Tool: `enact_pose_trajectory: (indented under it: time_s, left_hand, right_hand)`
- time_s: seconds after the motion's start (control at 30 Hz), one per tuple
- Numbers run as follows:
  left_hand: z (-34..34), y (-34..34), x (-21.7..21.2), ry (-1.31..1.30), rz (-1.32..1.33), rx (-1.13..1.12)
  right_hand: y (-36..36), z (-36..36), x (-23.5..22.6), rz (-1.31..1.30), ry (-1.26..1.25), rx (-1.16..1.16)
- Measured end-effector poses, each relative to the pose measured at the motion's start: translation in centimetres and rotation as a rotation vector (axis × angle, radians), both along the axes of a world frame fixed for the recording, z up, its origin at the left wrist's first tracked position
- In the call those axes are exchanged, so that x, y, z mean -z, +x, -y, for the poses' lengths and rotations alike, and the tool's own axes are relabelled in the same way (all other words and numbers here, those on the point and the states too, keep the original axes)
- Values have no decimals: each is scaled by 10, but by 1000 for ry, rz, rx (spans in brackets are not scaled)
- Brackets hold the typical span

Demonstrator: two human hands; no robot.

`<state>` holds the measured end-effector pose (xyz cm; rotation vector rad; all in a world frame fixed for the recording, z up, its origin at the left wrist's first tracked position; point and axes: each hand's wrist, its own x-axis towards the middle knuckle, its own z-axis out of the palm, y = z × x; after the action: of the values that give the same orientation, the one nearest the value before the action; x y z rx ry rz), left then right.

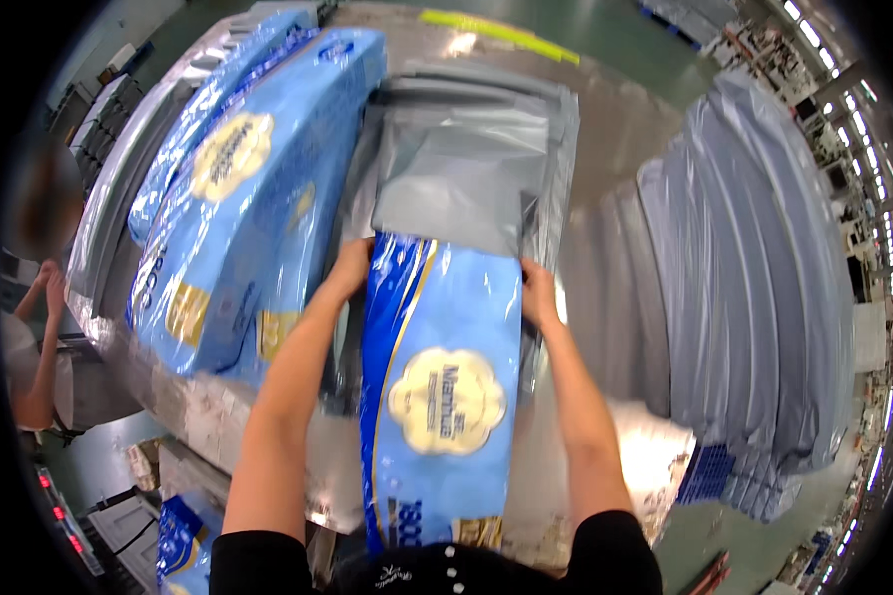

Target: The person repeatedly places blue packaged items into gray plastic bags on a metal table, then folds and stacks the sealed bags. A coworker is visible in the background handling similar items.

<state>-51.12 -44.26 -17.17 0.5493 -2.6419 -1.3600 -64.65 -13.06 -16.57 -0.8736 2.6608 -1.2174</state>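
Nearest the camera, black shirt front [417, 573] at the lower edge, close to the near end of a light-blue film-wrapped pack [442, 337]. Pack: lengthwise before the body at the table [615, 119], with cream scalloped label [446, 402] uppermost and dark-blue band [392, 297] down the left side; far end covered by a grey plastic bag [451, 188], near portion exposed. Left hand [350, 266] at the left end of the bag's mouth; right hand [538, 293] at the right end, roughly opposite. Fingers: curled in against the two sides; tips hidden, hence impossible to tell whether pinching the bag's lip, the pack's film or both. Beneath and beyond: further grey bags [558, 149]. At left: light-blue packs [228, 188] in a leaning group. At right: thick overlapping stack of grey bags [754, 268].

Step in hand, judging from the overlap: sleeving bag over pack. For good execution, keep both hands level and draw the lip evenly along both sides. Hold the mouth wide at the corners, as likely places for snagging. Ease rather than jerk, given thin film probably prone to wrinkling. Keep pack and bag in one line, without dragging along the loose bags underneath.
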Motion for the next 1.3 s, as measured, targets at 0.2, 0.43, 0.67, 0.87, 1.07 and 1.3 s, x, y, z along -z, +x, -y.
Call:
enact_pose_trajectory:
  time_s: [0.2,0.43,0.67,0.87,1.07,1.3]
  left_hand:
    - [-100,221,-41,-105,191,419]
    - [-186,460,-33,327,363,578]
    - [-187,363,-77,585,296,120]
    - [-201,393,-22,820,279,-75]
    - [-199,400,-12,705,239,-2]
    - [-192,375,-48,722,203,5]
  right_hand:
    - [161,-121,-48,590,106,-266]
    - [403,-221,-62,431,263,-334]
    - [328,-206,-82,443,-260,306]
    - [390,-244,-43,120,188,441]
    - [398,-127,-32,-202,128,-55]
    - [381,-46,-40,186,-112,-194]
